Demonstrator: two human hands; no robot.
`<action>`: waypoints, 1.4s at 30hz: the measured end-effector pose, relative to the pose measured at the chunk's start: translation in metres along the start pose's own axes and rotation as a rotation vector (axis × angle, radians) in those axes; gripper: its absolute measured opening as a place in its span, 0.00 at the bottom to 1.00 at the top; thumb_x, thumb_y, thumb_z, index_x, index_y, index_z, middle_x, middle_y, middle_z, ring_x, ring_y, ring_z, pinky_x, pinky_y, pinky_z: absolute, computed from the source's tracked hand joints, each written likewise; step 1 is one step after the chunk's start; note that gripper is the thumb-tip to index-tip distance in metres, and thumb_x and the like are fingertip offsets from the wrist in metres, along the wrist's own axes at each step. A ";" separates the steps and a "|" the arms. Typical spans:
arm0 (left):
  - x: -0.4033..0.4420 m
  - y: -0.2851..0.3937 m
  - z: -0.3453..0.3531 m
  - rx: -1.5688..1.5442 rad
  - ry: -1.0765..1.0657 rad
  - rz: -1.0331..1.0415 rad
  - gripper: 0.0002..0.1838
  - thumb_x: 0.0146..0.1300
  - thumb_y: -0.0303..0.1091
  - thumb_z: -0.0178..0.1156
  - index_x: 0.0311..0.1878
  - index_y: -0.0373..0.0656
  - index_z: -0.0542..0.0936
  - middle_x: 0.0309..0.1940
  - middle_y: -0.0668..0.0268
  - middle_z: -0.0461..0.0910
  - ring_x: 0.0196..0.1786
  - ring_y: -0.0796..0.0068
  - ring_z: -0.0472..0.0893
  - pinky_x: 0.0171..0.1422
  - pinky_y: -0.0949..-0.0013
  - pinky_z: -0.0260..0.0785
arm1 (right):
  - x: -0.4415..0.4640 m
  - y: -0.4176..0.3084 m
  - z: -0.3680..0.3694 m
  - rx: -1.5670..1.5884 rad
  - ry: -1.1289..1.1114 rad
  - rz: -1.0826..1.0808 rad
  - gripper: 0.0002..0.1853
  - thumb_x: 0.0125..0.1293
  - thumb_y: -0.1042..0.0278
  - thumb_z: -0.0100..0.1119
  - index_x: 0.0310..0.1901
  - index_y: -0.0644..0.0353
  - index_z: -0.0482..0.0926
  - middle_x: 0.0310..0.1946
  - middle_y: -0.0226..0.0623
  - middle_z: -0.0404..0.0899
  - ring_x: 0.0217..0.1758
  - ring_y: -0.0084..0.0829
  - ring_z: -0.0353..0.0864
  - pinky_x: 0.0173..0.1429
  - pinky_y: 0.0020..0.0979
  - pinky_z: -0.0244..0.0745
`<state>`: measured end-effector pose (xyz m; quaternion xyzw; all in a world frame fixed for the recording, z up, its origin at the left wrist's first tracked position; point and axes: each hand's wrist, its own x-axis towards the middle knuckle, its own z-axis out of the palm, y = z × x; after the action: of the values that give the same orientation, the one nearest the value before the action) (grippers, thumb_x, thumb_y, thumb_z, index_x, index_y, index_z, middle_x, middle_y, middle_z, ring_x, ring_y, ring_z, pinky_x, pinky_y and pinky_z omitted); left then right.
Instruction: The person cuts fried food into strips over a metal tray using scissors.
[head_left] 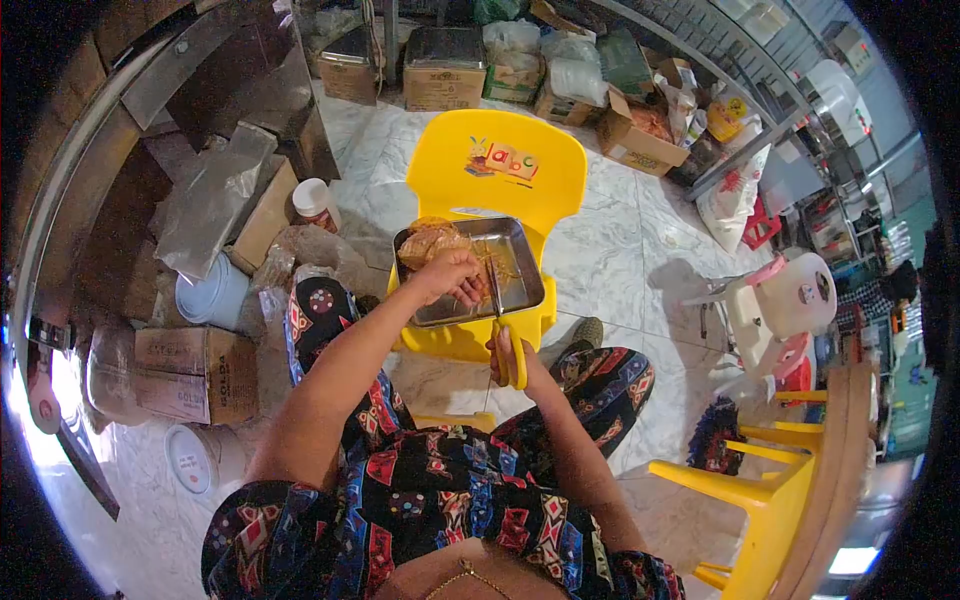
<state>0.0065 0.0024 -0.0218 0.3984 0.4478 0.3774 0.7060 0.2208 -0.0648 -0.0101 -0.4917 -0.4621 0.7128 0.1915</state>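
A pair of yellow-handled scissors (518, 358) is gripped in my right hand (510, 366), its blades pointing away from me over a metal tray (533, 297). My left hand (452, 277) hangs over the tray with its fingers curled together beside the blades; whatever it pinches is too small to make out. Large orange-brown pieces of food (430, 240), their kind unclear, lie at the tray's far left. Thin orange shreds (512, 262) are scattered across its bottom. Beneath the tray stands a yellow plastic chair (562, 180) with letters on its backrest.
To the left are a cardboard box (180, 372), a white bucket (203, 457), a blue tub (213, 293) and a lidded jar (316, 204). Boxes (445, 82) line the far wall. At right stand a white stool (750, 320) and another yellow chair (765, 500).
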 end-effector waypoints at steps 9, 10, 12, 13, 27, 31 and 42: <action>0.007 -0.006 -0.002 0.004 0.114 0.009 0.07 0.62 0.33 0.45 0.38 0.39 0.67 0.27 0.59 0.74 0.25 0.67 0.77 0.25 0.68 0.73 | 0.001 0.003 0.003 -0.022 -0.043 -0.005 0.23 0.58 0.42 0.47 0.34 0.57 0.66 0.14 0.26 0.61 0.13 0.19 0.61 0.18 0.22 0.59; 0.007 -0.009 0.001 0.008 0.109 0.016 0.07 0.62 0.33 0.45 0.37 0.39 0.67 0.27 0.59 0.74 0.25 0.68 0.77 0.25 0.68 0.73 | 0.001 0.004 0.003 -0.021 -0.041 -0.007 0.22 0.58 0.42 0.48 0.34 0.57 0.66 0.14 0.25 0.60 0.13 0.19 0.60 0.18 0.22 0.58; 0.007 -0.010 0.001 0.012 0.104 0.023 0.07 0.62 0.32 0.45 0.37 0.39 0.68 0.27 0.60 0.74 0.24 0.68 0.77 0.25 0.68 0.73 | 0.003 0.005 0.001 -0.035 -0.044 -0.018 0.25 0.59 0.41 0.46 0.35 0.60 0.67 0.15 0.28 0.62 0.14 0.21 0.62 0.19 0.23 0.61; 0.008 -0.011 0.001 0.027 0.093 0.016 0.07 0.62 0.32 0.45 0.37 0.39 0.68 0.27 0.60 0.74 0.24 0.69 0.77 0.24 0.69 0.73 | 0.004 0.005 0.000 -0.052 -0.046 -0.029 0.27 0.59 0.40 0.44 0.36 0.63 0.68 0.16 0.31 0.64 0.15 0.23 0.65 0.20 0.24 0.63; 0.005 -0.009 0.002 0.064 0.105 0.007 0.06 0.63 0.34 0.44 0.37 0.41 0.67 0.24 0.62 0.73 0.24 0.70 0.76 0.24 0.69 0.72 | -0.005 -0.006 0.002 -0.103 0.020 -0.010 0.22 0.56 0.42 0.51 0.27 0.57 0.67 0.11 0.24 0.59 0.10 0.19 0.58 0.13 0.22 0.56; 0.007 -0.009 0.002 0.023 0.109 -0.001 0.07 0.62 0.34 0.45 0.36 0.41 0.67 0.25 0.61 0.73 0.24 0.70 0.76 0.26 0.69 0.72 | 0.002 0.003 0.000 -0.043 -0.011 -0.051 0.21 0.57 0.44 0.51 0.27 0.55 0.66 0.12 0.23 0.59 0.11 0.18 0.58 0.15 0.23 0.57; 0.003 -0.009 0.006 0.033 -0.037 -0.027 0.08 0.60 0.34 0.48 0.33 0.40 0.68 0.24 0.59 0.75 0.22 0.69 0.76 0.24 0.67 0.71 | 0.006 0.006 0.002 0.016 0.009 -0.012 0.21 0.58 0.43 0.48 0.30 0.55 0.67 0.12 0.24 0.60 0.10 0.20 0.59 0.14 0.23 0.57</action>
<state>0.0145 0.0003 -0.0288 0.4109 0.4463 0.3529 0.7124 0.2171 -0.0642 -0.0181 -0.4907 -0.4585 0.7129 0.2019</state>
